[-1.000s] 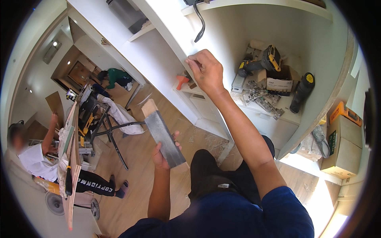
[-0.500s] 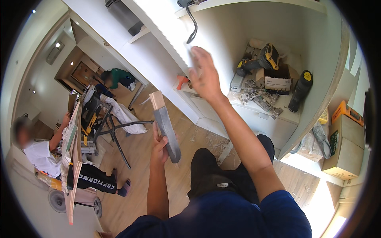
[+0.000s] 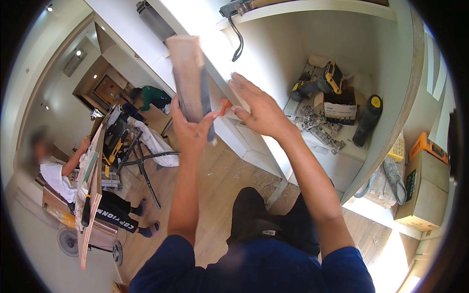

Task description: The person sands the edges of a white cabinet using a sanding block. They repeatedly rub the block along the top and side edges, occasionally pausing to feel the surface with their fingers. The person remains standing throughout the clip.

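My left hand (image 3: 191,131) grips a long wooden block (image 3: 185,73) with a dark grey covering along one side. Raised and slightly blurred, the block stands nearly upright in front of the white cabinet panel (image 3: 211,49). My right hand (image 3: 261,110) is open beside that panel, its fingers stretched out and holding nothing. Between my two hands, a small orange-red tool (image 3: 225,106) shows on a lower ledge; part of it is hidden.
Inside the curved cabinet lie a cordless power tool (image 3: 320,83), a small carton (image 3: 340,107), several metal hinges (image 3: 320,128) and a black cylindrical tool (image 3: 368,120). At right sits a cardboard box (image 3: 424,183). At left, a person (image 3: 58,176) stands by leaning boards (image 3: 93,195); another (image 3: 152,96) bends farther back.
My left hand has lifted the wooden block up toward the cabinet panel. My right hand has come slightly lower and stays open. The view has shifted slightly.
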Available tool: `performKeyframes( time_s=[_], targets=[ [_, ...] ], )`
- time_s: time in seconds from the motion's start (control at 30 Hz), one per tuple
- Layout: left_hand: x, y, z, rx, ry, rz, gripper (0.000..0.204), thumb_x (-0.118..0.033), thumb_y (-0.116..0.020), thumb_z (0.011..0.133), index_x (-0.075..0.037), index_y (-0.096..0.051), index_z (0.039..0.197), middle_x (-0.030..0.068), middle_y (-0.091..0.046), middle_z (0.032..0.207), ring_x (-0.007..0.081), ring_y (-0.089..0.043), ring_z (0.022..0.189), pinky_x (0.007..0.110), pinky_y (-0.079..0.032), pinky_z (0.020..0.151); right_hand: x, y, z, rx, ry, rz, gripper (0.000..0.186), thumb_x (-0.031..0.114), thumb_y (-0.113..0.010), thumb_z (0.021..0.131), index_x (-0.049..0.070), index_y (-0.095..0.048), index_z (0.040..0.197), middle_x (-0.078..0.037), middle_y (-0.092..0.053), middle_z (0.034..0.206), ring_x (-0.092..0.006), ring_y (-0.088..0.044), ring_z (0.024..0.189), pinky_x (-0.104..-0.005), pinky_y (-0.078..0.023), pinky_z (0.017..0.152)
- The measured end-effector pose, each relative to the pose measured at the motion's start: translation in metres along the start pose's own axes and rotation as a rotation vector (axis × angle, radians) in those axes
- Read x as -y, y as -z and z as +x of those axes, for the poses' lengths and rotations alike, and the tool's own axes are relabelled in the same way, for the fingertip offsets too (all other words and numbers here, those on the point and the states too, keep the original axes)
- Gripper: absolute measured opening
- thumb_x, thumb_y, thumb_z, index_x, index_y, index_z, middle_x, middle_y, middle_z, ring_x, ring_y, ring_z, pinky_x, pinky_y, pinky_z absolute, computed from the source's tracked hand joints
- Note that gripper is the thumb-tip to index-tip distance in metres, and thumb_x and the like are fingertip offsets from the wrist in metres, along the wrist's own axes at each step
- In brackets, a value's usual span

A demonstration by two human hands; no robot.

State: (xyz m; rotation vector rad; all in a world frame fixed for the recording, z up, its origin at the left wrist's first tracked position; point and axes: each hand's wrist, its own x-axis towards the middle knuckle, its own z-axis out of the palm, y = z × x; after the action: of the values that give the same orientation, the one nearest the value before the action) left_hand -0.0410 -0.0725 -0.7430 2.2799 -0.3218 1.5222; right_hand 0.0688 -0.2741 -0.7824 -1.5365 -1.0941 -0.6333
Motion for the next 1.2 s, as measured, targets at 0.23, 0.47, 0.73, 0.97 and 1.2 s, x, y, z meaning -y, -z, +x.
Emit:
performKeyframes(
  time_s=[0.23,0.47,0.73,0.97,1.2],
  targets=[
    [-0.010,0.054,0.098,0.346,-0.602,0.737,0.078,-0.035,-0.092,0.079,-0.022,-0.065,0.150,0.0174,-0.056,0.156,0.0336,-0.061,0.126,0.047,-0.041,0.100,0.066,0.137,-0.054,-0.424,0.123,-0.034,0.025,-0.009,-0.068,0.091,-0.005,-0.077,0.114,-0.020,-0.078,0.114,-0.0318,-0.076,0.100,-0.0378,-0.058,0.091],
    [0.013,0.041,0.113,0.274,-0.630,0.685,0.068,-0.031,-0.093,0.076,-0.023,-0.074,0.141,0.0136,-0.061,0.150,0.0318,-0.061,0.126,0.046,-0.040,0.103,0.078,0.240,-0.142,-0.634,0.352,-0.497,0.030,0.006,-0.049,0.105,-0.005,-0.068,0.126,-0.028,-0.074,0.124,-0.0397,-0.072,0.114,-0.0500,-0.055,0.105],
    [0.011,0.029,0.113,0.305,-0.610,0.615,0.078,-0.030,-0.089,0.082,-0.020,-0.061,0.153,0.0156,-0.057,0.149,0.0337,-0.061,0.120,0.048,-0.041,0.103,0.069,0.261,-0.091,-0.919,0.330,-0.575,0.028,0.007,-0.052,0.111,-0.004,-0.068,0.131,-0.024,-0.073,0.133,-0.0361,-0.070,0.124,-0.0495,-0.053,0.115],
    [0.011,0.003,0.035,0.049,-0.234,0.194,0.087,-0.040,-0.091,0.084,-0.021,-0.053,0.160,0.0244,-0.051,0.134,0.0404,-0.059,0.105,0.049,-0.055,0.085,0.070,0.288,-0.057,-0.786,0.279,-0.929,0.031,0.022,-0.061,0.110,0.011,-0.069,0.139,-0.015,-0.062,0.151,-0.0313,-0.054,0.146,-0.0525,-0.044,0.123],
    [0.015,-0.049,0.052,-0.133,-0.334,0.457,0.083,-0.034,-0.093,0.082,-0.022,-0.060,0.156,0.0264,-0.048,0.128,0.0423,-0.058,0.105,0.048,-0.054,0.087,0.050,0.271,-0.036,-0.692,0.207,-0.780,0.057,0.029,-0.068,0.106,0.015,-0.051,0.160,-0.017,-0.051,0.161,-0.0355,-0.050,0.150,-0.0574,-0.042,0.123]
  ],
)
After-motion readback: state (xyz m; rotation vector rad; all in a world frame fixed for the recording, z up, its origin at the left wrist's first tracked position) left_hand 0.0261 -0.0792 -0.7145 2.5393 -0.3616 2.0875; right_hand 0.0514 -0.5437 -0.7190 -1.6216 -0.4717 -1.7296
